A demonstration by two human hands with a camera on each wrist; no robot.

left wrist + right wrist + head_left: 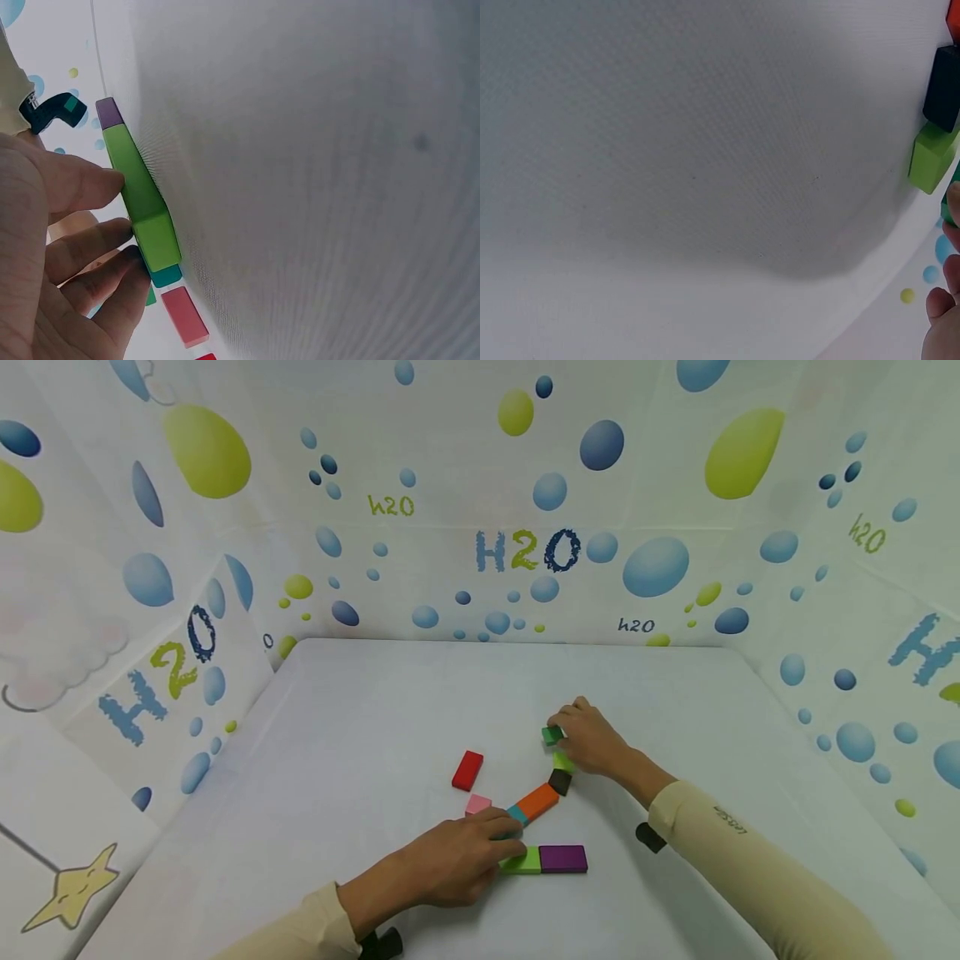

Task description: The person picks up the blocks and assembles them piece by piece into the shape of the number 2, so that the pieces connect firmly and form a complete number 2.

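Observation:
My right hand (588, 737) pinches a small green block (552, 736) at the far end of a curved row. Beside that block come a light green block (932, 159), a dark block (560, 781), an orange block (537, 802) and a blue one (517, 814). My left hand (461, 856) reaches over the row's near end, fingers and thumb resting along a light green block (139, 176). A purple block (563, 858) adjoins that block's right end. In the left wrist view, a teal block (166, 276) shows just past it, partly hidden by the fingers in the head view.
A red block (468, 770) lies apart, left of the row. A pink block (477, 804) sits near my left fingers. The white table (360, 718) ends at a patterned cloth (465, 460) behind. Dark wrist cameras (651, 837) hang under the sleeves.

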